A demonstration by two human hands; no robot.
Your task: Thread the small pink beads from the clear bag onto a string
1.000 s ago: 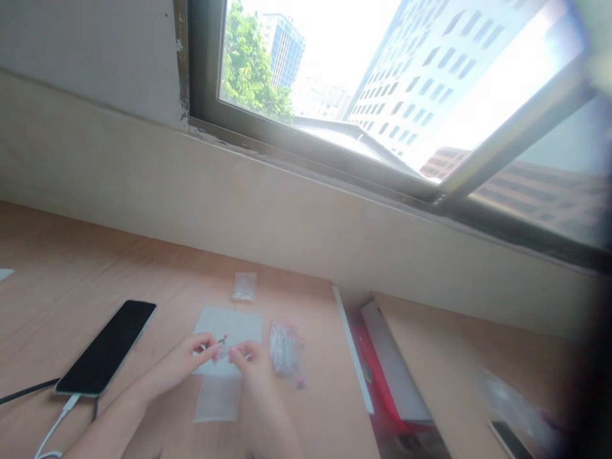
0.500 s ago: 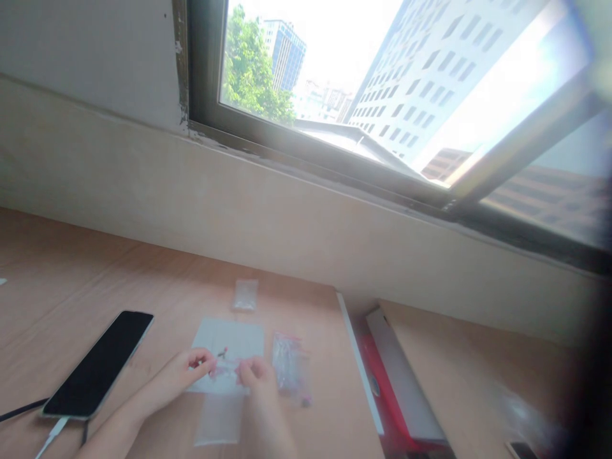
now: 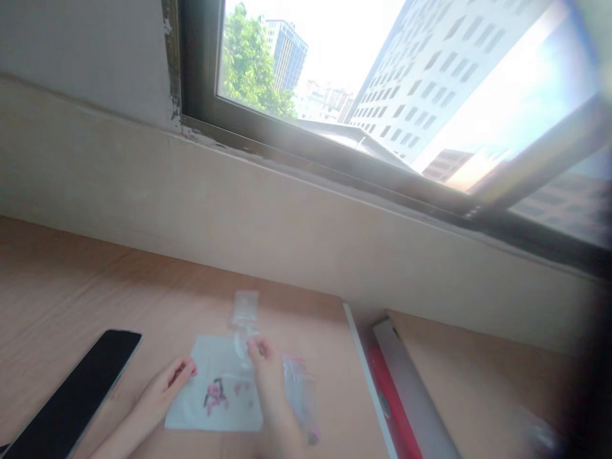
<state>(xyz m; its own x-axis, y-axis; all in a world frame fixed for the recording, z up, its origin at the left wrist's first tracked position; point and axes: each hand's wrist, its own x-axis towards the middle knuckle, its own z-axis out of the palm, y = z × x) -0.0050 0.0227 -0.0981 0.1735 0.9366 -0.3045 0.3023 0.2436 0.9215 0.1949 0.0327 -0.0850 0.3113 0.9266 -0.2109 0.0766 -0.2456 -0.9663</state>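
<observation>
My left hand (image 3: 178, 375) is closed, its fingers curled together beside the left edge of a white sheet (image 3: 186, 414). Nothing shows between its fingertips. With thumb and finger pinched, my right hand (image 3: 262, 354) holds a small clear plastic bag (image 3: 243, 344) over the sheet's upper right edge; the bag is blurred. Small pink and dark pieces (image 3: 216, 394) lie in a cluster on the sheet. A few fainter pink bits (image 3: 243, 387) are to the right of that cluster.
Another small clear bag (image 3: 246, 306) lies beyond the sheet. More clear bags (image 3: 297, 389) with pink tops lie right of my right forearm. A black phone (image 3: 79, 389) is at the left. Past the desk's white right edge (image 3: 366, 376) stands a red and grey binder (image 3: 396, 408).
My hands have moved apart, my right hand going up and away with the clear bag. Pink and dark pieces now show on the sheet. The view has shifted slightly.
</observation>
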